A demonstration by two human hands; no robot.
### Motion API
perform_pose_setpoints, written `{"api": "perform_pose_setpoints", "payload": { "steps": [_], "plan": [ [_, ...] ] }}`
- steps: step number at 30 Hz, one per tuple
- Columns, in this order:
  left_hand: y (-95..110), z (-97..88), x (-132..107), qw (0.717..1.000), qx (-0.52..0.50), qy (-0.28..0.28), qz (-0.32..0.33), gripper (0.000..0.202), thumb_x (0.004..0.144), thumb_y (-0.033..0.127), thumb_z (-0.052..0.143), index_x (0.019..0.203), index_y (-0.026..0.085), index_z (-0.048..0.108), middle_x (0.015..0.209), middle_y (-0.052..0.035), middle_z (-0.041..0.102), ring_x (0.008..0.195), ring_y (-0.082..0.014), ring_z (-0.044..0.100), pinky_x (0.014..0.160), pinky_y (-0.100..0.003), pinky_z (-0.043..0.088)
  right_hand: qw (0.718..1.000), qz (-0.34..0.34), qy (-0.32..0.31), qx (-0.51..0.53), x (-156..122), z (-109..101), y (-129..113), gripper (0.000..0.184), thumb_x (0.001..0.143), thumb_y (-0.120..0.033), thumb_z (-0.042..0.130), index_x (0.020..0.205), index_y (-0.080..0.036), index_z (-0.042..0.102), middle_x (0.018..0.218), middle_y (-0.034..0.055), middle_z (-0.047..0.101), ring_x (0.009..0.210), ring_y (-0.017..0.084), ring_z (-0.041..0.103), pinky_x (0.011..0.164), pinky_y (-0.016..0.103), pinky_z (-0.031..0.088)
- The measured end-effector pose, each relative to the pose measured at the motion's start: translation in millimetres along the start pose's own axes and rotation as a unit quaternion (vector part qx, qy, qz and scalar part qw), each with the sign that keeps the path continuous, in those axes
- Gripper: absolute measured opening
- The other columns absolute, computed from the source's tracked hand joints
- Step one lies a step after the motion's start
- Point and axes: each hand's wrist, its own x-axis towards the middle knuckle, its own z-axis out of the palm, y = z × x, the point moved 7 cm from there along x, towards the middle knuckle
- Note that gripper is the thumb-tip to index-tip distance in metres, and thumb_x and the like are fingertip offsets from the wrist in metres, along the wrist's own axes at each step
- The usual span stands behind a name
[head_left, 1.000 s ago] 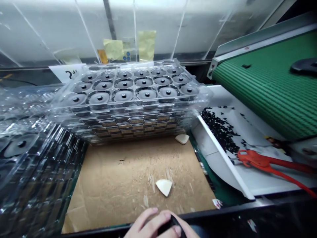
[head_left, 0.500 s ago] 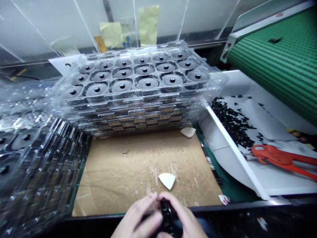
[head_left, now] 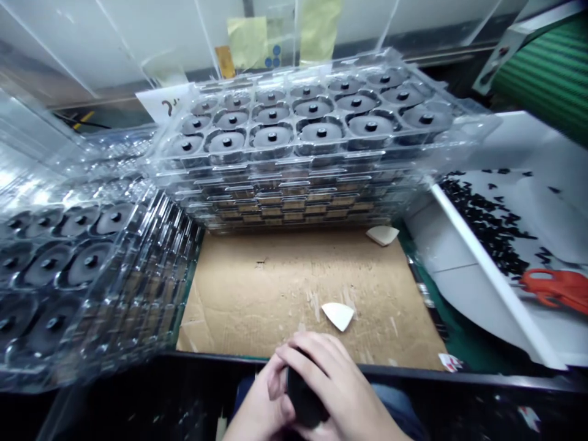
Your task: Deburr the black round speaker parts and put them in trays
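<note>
Watching remotely, I see the left hand [head_left: 263, 401] and right hand [head_left: 337, 383] wrapped around a dark piece [head_left: 304, 398] at near centre, seemingly unfinished, while the far tray stack [head_left: 294, 184] looks filled on top.

Glare on clear trays [head_left: 285, 162], blurry edges

a black part [head_left: 305, 398], dull and round-edged, is held between the left hand [head_left: 264, 401] and the right hand [head_left: 340, 386] at the bottom centre of the view; fingers cover much of its outline.
</note>
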Motion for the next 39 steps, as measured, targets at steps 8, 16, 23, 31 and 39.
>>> {"api": "perform_pose_setpoints", "payload": {
  "steps": [8,16,23,31,39],
  "plan": [
    [18.4,2.9,-19.5,0.989,-0.14,-0.049,0.025,0.05,0.069,0.043,0.07,0.116,0.03,0.06,0.117,-0.0079,0.067,0.103,-0.0234,0.064,0.087,-0.03,0.049,0.978,0.154,0.103,-0.091,-28.0,-31.6,44.6,0.072,0.088,-0.051,0.043,0.147,-0.024,0.01,0.144,0.017,0.029,0.127,0.036,0.034,0.091,0.055,0.042],
    [28.6,-0.5,-28.7,0.986,-0.154,-0.027,0.057,0.045,0.069,0.043,0.069,0.11,0.027,0.064,0.119,-0.0052,0.064,0.107,-0.0247,0.061,0.089,-0.035,0.05,0.947,0.225,0.117,-0.196,-50.8,-6.5,109.1,0.04,0.088,-0.04,0.042,0.118,-0.021,0.06,0.11,0.0151,0.056,0.089,0.03,0.053,0.075,0.049,0.047],
    [26.8,-9.1,-27.6,0.977,-0.199,0.051,0.055,0.044,0.074,0.041,0.064,0.115,0.026,0.058,0.121,-0.0089,0.063,0.106,-0.0291,0.062,0.087,-0.036,0.05,0.948,0.253,0.161,-0.109,-30.1,-16.9,114.2,0.036,0.091,-0.037,0.037,0.104,-0.016,0.063,0.096,0.0123,0.062,0.078,0.023,0.062,0.067,0.037,0.051],
    [28.2,-11.7,-23.1,0.973,-0.196,0.098,0.075,0.046,0.076,0.035,0.065,0.119,0.02,0.055,0.116,-0.0123,0.066,0.107,-0.0291,0.061,0.094,-0.037,0.047,0.978,0.176,0.096,0.059,-18.9,-1.2,61.2,0.021,0.088,-0.03,0.048,0.093,-0.023,0.067,0.083,0.0025,0.071,0.075,0.016,0.067,0.067,0.026,0.055],
    [23.8,3.4,-15.4,0.984,-0.124,0.103,0.074,0.034,0.064,0.029,0.077,0.095,0.018,0.07,0.102,-0.0081,0.071,0.099,-0.0208,0.063,0.087,-0.027,0.049,0.978,0.073,0.104,0.164,33.6,-51.5,-20.7,0.023,0.088,-0.016,0.043,0.103,-0.017,0.061,0.089,0.0039,0.066,0.078,0.012,0.063,0.07,0.022,0.052]
  ]
}}
